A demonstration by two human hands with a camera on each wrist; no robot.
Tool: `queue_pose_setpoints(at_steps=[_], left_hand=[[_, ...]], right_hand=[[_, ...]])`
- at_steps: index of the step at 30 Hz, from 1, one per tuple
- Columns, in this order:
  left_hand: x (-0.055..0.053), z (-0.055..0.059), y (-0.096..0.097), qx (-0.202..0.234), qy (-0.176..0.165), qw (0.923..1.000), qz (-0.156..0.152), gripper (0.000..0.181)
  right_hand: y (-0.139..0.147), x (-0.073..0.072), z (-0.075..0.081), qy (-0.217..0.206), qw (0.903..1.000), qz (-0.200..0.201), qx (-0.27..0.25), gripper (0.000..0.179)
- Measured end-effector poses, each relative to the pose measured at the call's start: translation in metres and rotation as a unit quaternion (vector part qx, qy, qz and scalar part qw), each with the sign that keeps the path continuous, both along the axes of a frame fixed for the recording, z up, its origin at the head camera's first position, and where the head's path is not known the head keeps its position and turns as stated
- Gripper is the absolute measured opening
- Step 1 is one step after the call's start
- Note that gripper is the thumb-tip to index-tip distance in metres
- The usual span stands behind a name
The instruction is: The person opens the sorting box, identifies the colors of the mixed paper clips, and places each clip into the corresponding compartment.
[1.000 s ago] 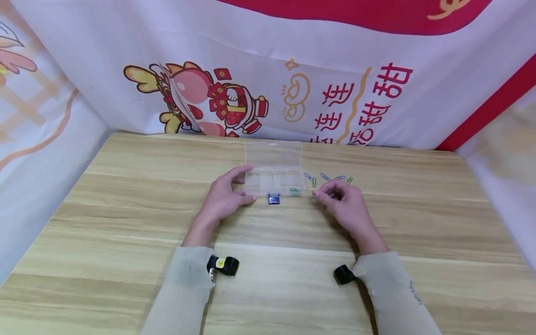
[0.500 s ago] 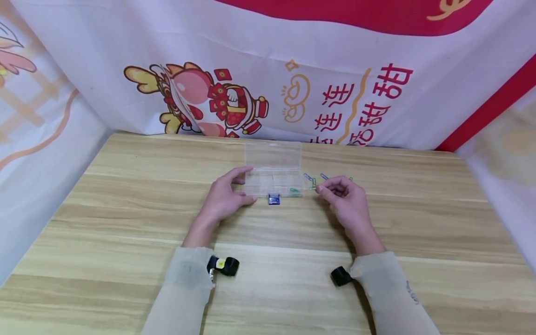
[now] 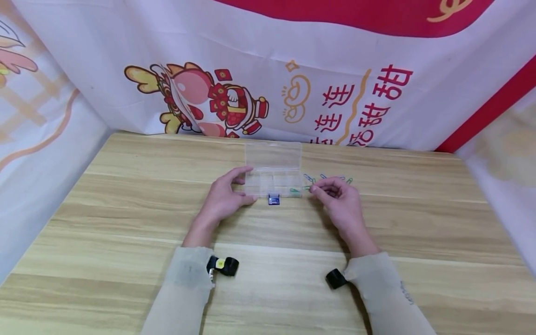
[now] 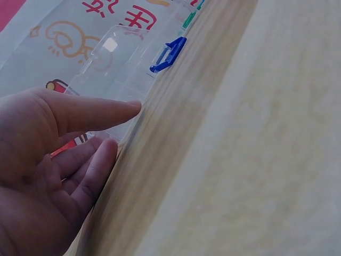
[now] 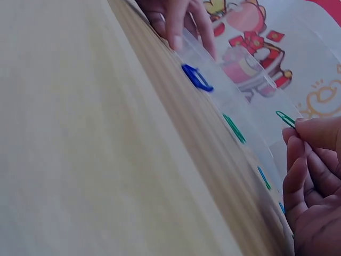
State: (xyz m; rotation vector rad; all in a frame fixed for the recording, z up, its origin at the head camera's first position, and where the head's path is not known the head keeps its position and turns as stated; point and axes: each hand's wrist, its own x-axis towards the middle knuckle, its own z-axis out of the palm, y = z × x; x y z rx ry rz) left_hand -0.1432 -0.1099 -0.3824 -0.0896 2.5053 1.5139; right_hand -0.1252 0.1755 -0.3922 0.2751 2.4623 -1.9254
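Observation:
A clear plastic compartment box (image 3: 266, 179) stands on the table with its lid (image 3: 273, 155) raised at the back and its blue latch (image 3: 274, 199) hanging at the front. My left hand (image 3: 226, 195) holds the box's left end, thumb at the front wall and index finger towards the rear corner. Between thumb and fingertip, my right hand (image 3: 341, 202) pinches a green paper clip (image 5: 285, 119), just off the box's right end. Green paper clips (image 3: 295, 190) lie in the front right compartment; their exact number is unclear.
Several blue and green paper clips (image 3: 308, 177) lie on the wooden table (image 3: 268, 284) right of the box, partly hidden behind my right hand. A printed cloth (image 3: 356, 51) hangs along the table's back edge.
My right hand, pinching the green paper clip, lifts from the table beside the box and moves left to the box's right edge. The left hand and box stay in place.

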Motion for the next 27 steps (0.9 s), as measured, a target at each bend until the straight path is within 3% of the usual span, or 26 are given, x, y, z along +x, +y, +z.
queue_pose_setpoints(at_steps=[7, 14, 27], left_hand=[[0.0, 0.0, -0.001, 0.0, -0.001, 1.0, 0.0, 0.079], [-0.002, 0.0, -0.001, 0.001, 0.005, 1.0, 0.0, 0.08], [-0.002, -0.001, -0.001, 0.004, 0.005, 1.0, -0.002, 0.081]], right_hand=[[-0.016, 0.001, -0.002, 0.005, 0.999, 0.037, 0.025, 0.016], [-0.024, 0.001, -0.003, 0.01, 0.9961, 0.049, 0.073, 0.013], [-0.03, -0.004, -0.003, 0.008, 0.9993, -0.004, 0.035, 0.017]])
